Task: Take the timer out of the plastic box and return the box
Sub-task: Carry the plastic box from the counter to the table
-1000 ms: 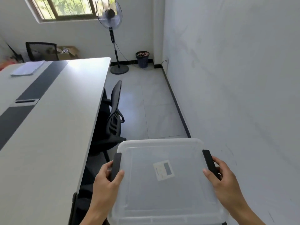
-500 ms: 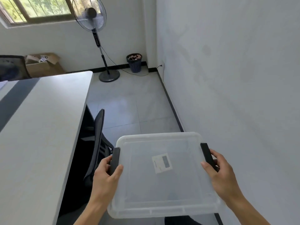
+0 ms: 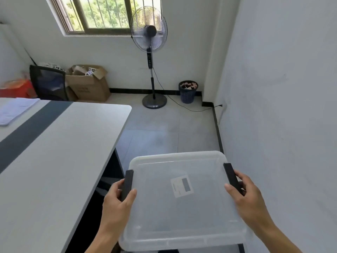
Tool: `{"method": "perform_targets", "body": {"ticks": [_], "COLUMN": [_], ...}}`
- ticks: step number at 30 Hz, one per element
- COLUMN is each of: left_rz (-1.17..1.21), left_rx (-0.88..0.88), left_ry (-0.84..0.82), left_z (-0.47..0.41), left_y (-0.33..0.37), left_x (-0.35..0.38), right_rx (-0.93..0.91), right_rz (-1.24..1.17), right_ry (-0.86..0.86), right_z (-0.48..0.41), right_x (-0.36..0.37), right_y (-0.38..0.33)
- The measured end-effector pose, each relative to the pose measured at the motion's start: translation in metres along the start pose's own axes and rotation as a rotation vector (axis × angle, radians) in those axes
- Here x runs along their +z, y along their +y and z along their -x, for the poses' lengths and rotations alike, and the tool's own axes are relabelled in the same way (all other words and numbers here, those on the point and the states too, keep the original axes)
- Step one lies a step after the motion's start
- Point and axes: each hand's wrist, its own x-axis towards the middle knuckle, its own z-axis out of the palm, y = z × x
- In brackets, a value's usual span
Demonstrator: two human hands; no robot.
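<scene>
since the earlier frame, more of the far end of the room had come into sight: the window (image 3: 102, 14), the standing fan (image 3: 149, 31) and the cardboard box (image 3: 89, 84) now showed in full, and the table's (image 3: 54, 161) rounded far corner was visible. the plastic box (image 3: 182, 201), translucent and with its lid on, was carried level in the air to the right of the table, low in the picture and close to the white wall (image 3: 282, 106) on the right. the left hand (image 3: 117, 199) was closed round the black latch (image 3: 127, 185) on the box's left side, thumb over the lid's edge. the right hand (image 3: 246, 196) was closed round the black latch on the right side (image 3: 231, 177), thumb likewise resting on the lid. a white label (image 3: 181, 185) with a grey patch lay on the lid near its middle. whether a timer lay inside could not be told through the cloudy plastic. by the far wall stood a dark wastebasket (image 3: 187, 92) just right of the fan's base; a black chair (image 3: 48, 83) stood beside the cardboard box. a stack of papers (image 3: 16, 110) rested on the table's far left part, beside a dark stripe (image 3: 34, 123).
</scene>
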Motion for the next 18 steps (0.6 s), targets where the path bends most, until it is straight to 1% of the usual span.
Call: {"method": "perform_targets", "body": {"ticks": [4,8,13,16,18], "left_rz": [0.009,-0.01,-0.027,-0.039,-0.05], "left_rx": [0.004,0.053,0.081,0.033,-0.01], "left_ry": [-0.032,-0.062,-0.083,-0.048,0.008], "left_z": [-0.103,-0.205,-0.307,-0.36,-0.397], "left_y": [0.027,0.078,0.12,0.125,0.123], "left_x": [0.024,0.044,0.07,0.083,0.091], "right_rx": [0.03,0.015,0.02,0.036,0.035], "right_rz": [-0.012,-0.024,-0.049,-0.045,-0.032], "right_ry": [0.019,0.063,0.096,0.043,-0.012], "right_z": [-0.092,-0.181,-0.277,-0.343,-0.392], "right_x": [0.029,0.05,0.072,0.093,0.111], "right_y": [-0.022,-0.068,-0.101,-0.109,-0.114]}}
